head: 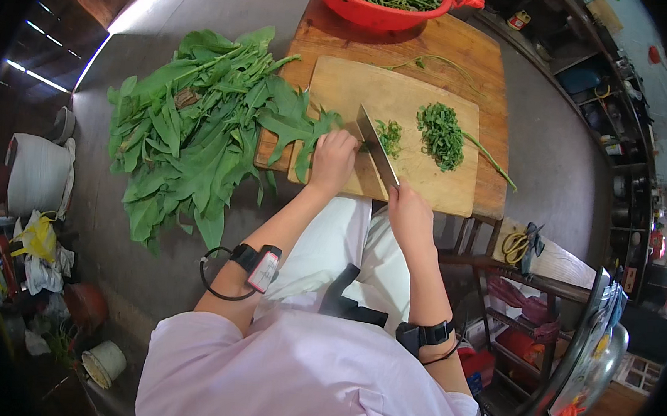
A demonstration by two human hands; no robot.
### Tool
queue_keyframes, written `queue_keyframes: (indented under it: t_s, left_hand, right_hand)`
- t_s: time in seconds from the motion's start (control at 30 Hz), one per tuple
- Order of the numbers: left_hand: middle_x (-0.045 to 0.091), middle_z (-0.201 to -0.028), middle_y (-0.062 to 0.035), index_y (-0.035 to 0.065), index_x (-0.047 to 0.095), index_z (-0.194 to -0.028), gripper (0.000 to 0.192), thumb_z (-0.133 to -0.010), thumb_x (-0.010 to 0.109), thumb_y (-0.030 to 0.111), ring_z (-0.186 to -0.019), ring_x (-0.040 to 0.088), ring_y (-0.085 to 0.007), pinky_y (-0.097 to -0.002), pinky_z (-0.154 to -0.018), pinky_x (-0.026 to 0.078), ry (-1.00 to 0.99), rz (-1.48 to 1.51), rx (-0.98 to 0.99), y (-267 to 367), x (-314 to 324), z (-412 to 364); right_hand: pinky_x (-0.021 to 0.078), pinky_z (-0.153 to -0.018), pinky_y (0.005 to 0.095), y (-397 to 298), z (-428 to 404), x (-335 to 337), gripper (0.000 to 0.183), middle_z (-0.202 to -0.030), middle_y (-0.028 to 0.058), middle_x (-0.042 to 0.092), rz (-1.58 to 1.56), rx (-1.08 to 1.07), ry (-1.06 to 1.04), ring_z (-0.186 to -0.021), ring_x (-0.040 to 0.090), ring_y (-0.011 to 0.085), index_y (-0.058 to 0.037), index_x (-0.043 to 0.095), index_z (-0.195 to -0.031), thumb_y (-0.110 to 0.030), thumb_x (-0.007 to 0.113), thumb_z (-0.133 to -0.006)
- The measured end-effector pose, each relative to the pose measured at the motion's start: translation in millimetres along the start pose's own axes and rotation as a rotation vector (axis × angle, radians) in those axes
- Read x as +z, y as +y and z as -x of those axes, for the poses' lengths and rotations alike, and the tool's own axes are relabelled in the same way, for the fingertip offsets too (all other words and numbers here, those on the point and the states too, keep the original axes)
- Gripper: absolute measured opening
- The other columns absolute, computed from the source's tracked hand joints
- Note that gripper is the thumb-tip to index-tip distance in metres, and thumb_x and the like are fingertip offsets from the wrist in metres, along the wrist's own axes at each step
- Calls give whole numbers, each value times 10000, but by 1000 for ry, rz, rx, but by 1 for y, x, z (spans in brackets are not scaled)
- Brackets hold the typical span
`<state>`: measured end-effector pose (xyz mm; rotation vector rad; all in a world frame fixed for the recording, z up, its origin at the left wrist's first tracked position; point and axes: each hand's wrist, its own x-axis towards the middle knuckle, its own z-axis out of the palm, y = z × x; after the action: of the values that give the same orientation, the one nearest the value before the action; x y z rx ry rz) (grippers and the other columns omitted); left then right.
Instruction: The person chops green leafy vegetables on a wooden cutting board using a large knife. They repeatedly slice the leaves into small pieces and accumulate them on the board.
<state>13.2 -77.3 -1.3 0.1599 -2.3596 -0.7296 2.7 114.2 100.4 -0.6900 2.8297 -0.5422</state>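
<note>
My right hand (411, 212) grips the handle of a cleaver (377, 146), whose broad blade stands on edge over a wooden cutting board (342, 78). Just left of the blade, my left hand (334, 155) presses green leaves (295, 127) against the board, its fingertips close to the steel. Little chopped green bits (389, 138) lie on the blade's right side. Farther right is a larger heap of chopped greens (442, 135), with a thin stem (490, 161) reaching from it past the board's edge. The leaf ends under my left fingers are hidden.
A big pile of leafy greens (194, 123) spreads left of the wooden table (466, 49). At the table's far end stands a red plastic basin (376, 15) of greens. Scissors with yellow handles (515, 248) lie at the right, near a dark rack (516, 325). A whitish bucket (103, 364) is at lower left.
</note>
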Motion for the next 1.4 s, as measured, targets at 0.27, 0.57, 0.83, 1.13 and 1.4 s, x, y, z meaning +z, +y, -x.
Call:
queue_keyframes:
  t_s: [0.27,0.57,0.83,1.13,1.4]
  left_hand:
    - [574,-918,-98,60,599,-877,138,-777,672,-1,-951,577,-302,-437,-842,432,4,10,-6,1,-1,-2]
    - [606,-931,-91,46,650,-880,125,-784,716,0,-973,594,-299,-416,-864,435,24,70,-18,4,-7,1]
    - [590,-901,-95,41,638,-862,138,-745,693,-9,-955,584,-308,-419,-862,433,14,79,-28,0,-5,5]
    - [576,-879,-100,38,613,-825,193,-691,750,12,-935,579,-312,-418,-861,437,3,36,-63,3,-4,2]
    - [612,-889,-89,50,645,-834,157,-714,741,23,-946,597,-302,-423,-853,448,15,46,-43,3,-4,1]
  right_hand:
    - [529,-727,551,-13,-46,29,244,-836,262,696,-14,-21,45,-796,671,466,-6,636,-1114,-203,537,-1010]
    - [526,-720,546,-9,-56,11,263,-860,259,699,-122,-60,122,-803,669,461,0,666,-1031,-245,578,-999]
    - [516,-718,561,-5,-25,4,252,-841,265,689,-19,-66,26,-792,659,471,6,646,-1008,-233,568,-999]
    - [529,-708,568,-6,-18,13,209,-818,251,698,90,-63,-11,-779,681,451,-33,612,-1075,-219,544,-1008]
    - [536,-713,548,-15,-57,30,251,-847,258,703,-37,-20,54,-805,679,458,-34,634,-1125,-235,568,-991]
